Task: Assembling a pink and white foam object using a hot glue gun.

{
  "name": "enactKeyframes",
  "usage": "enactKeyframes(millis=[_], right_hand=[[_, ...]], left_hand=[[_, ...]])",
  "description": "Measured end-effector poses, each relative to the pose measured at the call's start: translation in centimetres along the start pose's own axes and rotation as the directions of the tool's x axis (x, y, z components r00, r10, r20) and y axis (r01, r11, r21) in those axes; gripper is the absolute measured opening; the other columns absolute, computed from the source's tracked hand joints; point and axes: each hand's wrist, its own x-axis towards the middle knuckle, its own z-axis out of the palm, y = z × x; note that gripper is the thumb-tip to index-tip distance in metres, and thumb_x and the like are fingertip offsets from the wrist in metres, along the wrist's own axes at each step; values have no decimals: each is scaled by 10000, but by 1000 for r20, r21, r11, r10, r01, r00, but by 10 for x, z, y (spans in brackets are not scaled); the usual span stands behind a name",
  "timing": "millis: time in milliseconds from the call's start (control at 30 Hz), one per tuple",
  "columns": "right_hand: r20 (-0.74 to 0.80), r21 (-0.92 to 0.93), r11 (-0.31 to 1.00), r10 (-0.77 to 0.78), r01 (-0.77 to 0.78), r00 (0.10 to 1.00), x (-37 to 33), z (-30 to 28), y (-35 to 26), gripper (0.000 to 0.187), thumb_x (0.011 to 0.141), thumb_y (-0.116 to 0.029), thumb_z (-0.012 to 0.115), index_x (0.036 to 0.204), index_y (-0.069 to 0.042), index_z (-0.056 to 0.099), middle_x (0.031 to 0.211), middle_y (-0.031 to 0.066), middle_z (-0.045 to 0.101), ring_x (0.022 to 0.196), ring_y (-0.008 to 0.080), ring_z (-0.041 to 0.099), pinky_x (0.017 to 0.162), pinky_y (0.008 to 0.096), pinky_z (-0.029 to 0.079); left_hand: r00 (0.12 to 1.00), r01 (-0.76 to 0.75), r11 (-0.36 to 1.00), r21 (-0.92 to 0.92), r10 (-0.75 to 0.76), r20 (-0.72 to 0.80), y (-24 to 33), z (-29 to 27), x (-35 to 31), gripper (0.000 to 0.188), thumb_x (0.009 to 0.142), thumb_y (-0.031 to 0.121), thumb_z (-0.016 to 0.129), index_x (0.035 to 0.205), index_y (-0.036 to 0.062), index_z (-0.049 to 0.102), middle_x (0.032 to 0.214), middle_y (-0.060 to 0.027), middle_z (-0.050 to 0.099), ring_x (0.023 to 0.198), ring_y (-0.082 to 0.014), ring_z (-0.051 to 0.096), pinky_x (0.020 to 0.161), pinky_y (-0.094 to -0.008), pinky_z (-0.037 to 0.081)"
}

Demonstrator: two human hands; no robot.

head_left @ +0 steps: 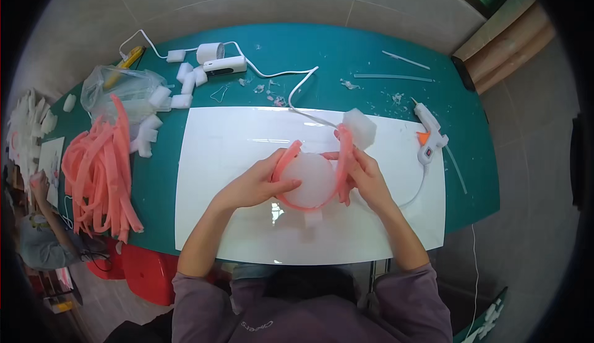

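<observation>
Item in hand: a round, translucent-white disc point(308, 179) with a soft, matte, salmon-pink strip point(344, 154) laid along its rim. It is held above the white board point(223, 139), a little right of the board's middle, on the green table point(284, 43). The face of the disc appears smooth and pale, turned up toward the wearer's head; being round, it shows no long axis of its own. The strip follows the left, near and right edges in a U whose opening points away from the person. Its left end curls in at the far left; its right limb stands thicker, its length running away from the person. A small white block point(314, 218) shows at the near edge; whether it is attached cannot be told. The left hand point(260, 179) is closed on the disc and strip, thumb across the face. The right hand point(366, 179) has its fingers closed around the strip's right limb. Just beyond it lies a white hexagonal piece point(360, 129); farther right, a white glue gun point(429, 129).
</observation>
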Motion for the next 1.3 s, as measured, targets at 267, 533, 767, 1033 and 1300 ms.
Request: enactKeyframes(millis=[267, 533, 767, 1033, 1300], right_hand=[[37, -42, 999, -15, 17, 999, -1, 6, 3, 307, 880, -220, 414, 1094, -17, 499, 522, 29, 501, 356, 79, 463, 310, 195, 368], [61, -46, 998, 33, -31, 998, -2, 9, 2, 338, 868, -198, 439, 1171, -48, 453, 549, 35, 524, 361, 77, 468, 309, 194, 373], [47, -38, 996, 77, -75, 996, -3, 11, 3, 329, 859, -180, 454, 1155, -36, 467, 551, 48, 535, 367, 87, 485, 322, 198, 392], [56, -56, 998, 22, -19, 998, -4, 11, 8, 344, 861, -179, 450, 1173, -35, 444, 574, 56, 546, 369, 92, 494, 322, 202, 393], [-64, 48, 999, 8, -5, 998, -7, 20, 9, 325, 855, -208, 465, 1097, -10, 375, 766, 126, 586, 364, 121, 503, 293, 210, 361]], left_hand=[[970, -143, 984, 103, 160, -185, 1, 7, -2, 618, 782, 221, 562, 1215, -47, 211, 1165, -190, 368, 1070, -241, 405, 885, -301, 339], [978, -167, 969, 182, 186, -92, -3, 2, -1, 591, 768, 204, 572, 1206, -22, 247, 1146, -161, 352, 1058, -247, 396, 882, -311, 339], [965, -176, 935, 307, 226, -134, 0, 5, 1, 476, 841, 291, 452, 1209, 15, 331, 978, -137, 380, 917, -253, 434, 845, -310, 349], [939, -146, 953, 265, 218, -265, 4, 14, 2, 497, 896, 368, 252, 1252, 27, 317, 918, -97, 338, 873, -192, 393, 816, -273, 324], [914, -182, 945, 273, 265, -307, 1, 16, 5, 400, 892, 251, 325, 1214, 19, 378, 875, -96, 361, 806, -193, 422, 749, -275, 368]])
